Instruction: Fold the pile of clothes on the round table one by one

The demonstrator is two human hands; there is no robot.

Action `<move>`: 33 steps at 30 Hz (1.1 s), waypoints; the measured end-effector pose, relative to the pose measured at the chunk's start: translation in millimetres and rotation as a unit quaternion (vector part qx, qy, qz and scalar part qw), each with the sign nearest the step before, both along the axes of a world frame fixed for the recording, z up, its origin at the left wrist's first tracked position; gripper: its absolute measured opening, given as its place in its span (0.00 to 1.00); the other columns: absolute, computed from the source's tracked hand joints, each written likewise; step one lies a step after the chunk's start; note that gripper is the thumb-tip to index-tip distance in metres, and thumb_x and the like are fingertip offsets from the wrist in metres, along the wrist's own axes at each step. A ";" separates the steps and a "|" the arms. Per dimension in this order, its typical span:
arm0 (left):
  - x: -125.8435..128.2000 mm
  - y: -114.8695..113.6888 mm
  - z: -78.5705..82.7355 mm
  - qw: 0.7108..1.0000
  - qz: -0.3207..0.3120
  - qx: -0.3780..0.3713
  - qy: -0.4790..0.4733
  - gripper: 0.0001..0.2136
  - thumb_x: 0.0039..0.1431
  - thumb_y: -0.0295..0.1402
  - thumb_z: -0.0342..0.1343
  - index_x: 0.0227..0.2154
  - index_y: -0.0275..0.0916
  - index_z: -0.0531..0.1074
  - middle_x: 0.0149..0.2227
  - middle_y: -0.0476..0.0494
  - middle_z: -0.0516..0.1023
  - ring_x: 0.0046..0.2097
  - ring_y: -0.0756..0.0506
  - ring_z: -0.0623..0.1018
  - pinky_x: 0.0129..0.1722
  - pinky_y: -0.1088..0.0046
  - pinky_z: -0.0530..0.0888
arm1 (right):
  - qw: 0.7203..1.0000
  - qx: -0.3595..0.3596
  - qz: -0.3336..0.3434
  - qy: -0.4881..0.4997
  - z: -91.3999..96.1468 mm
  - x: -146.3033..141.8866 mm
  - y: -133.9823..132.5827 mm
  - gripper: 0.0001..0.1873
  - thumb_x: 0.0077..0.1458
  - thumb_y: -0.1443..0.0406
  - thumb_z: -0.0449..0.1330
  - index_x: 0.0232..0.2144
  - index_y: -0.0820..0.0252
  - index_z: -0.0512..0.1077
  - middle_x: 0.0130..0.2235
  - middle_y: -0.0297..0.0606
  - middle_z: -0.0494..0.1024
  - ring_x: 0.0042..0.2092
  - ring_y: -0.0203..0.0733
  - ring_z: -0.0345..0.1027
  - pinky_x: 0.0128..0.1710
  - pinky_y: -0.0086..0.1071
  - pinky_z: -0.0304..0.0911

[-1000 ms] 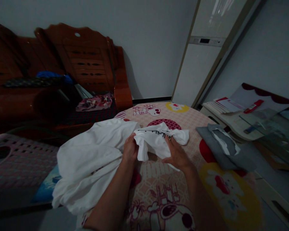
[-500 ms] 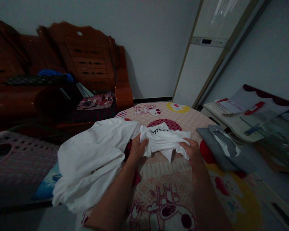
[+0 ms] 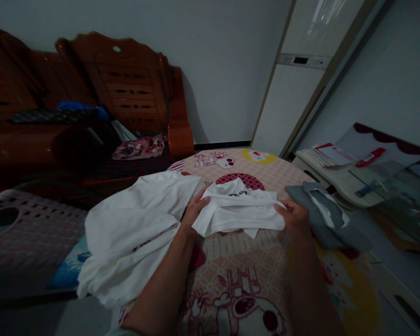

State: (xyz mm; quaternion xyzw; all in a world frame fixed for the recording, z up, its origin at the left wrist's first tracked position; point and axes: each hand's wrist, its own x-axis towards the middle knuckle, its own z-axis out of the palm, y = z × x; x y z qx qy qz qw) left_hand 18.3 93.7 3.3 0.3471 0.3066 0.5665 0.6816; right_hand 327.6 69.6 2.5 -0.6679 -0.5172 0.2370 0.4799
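Observation:
A small white garment with dark lettering near its top is stretched between my two hands above the round table, which wears a pink cartoon-print cloth. My left hand is closed on the garment's left edge. Its right edge is pinched by my right hand. A larger heap of white cloth lies to the left, touching my left hand and hanging over the table's edge.
A folded grey garment lies on the table at the right. A pink plastic basket stands at the left. Behind are a carved wooden bench with clothes, a tall white appliance, and a side table with papers.
My hands have moved apart, the right one going rightward, and the bunched white garment has been spread out flatter between them.

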 end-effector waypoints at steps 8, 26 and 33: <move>6.6 -9.9 7.5 0.999 -0.039 0.010 -0.027 0.37 0.53 0.35 0.63 0.66 0.45 0.56 0.45 0.44 0.80 0.35 0.48 0.80 0.34 0.77 0.74 | 0.958 0.138 0.221 -0.120 44.2 -61.0 -23.2 0.21 0.52 0.60 0.65 0.49 0.55 0.75 0.50 0.42 0.78 0.52 0.48 0.71 0.55 0.43 0.65; 23.1 -27.6 23.6 0.828 0.046 0.395 0.396 0.30 0.51 0.46 0.64 0.57 0.42 0.69 0.61 0.36 0.67 0.61 0.36 0.66 0.61 0.57 0.63 | 0.940 0.274 0.139 -0.151 55.0 -120.1 -40.3 0.09 0.60 0.66 0.58 0.39 0.55 0.78 0.36 0.37 0.83 0.38 0.41 0.77 0.40 0.33 0.72; 1.9 -5.5 -0.6 0.834 0.273 0.193 0.438 0.09 0.60 0.36 0.53 0.35 0.37 0.74 0.31 0.48 0.76 0.35 0.46 0.73 0.36 0.73 0.69 | 0.978 0.095 0.092 -0.164 39.7 -47.7 -23.6 0.11 0.53 0.58 0.62 0.35 0.58 0.79 0.33 0.40 0.81 0.33 0.43 0.75 0.35 0.34 0.69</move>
